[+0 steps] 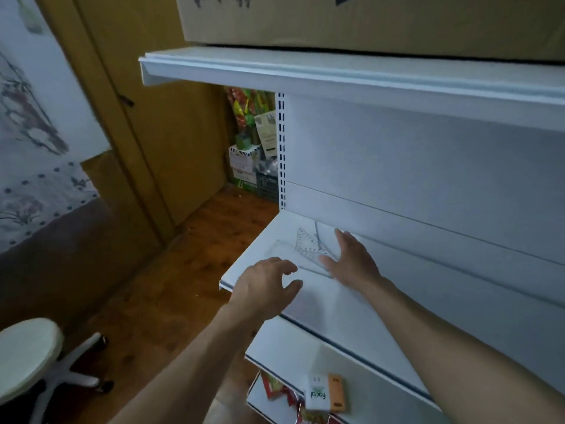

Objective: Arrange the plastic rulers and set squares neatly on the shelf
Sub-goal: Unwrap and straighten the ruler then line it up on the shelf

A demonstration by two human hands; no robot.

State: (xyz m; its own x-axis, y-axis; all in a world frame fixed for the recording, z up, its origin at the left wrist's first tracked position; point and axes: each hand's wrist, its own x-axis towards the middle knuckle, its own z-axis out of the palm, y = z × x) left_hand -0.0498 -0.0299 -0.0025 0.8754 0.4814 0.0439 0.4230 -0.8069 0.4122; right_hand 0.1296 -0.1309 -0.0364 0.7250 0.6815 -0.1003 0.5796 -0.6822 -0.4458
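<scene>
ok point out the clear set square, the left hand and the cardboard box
clear set square (308, 244), head view, on its dotted face
left hand (264, 281), head view, back of the hand
cardboard box (367, 22), head view, front face

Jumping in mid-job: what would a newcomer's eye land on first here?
Two bare hands reach over the middle white shelf: the left hand hovers loosely curled near its front edge, and the right hand is further back with its fingers straight. Between them lie faint, clear plastic set squares, overlapping and askew. A big cardboard box sits on the top shelf.
</scene>
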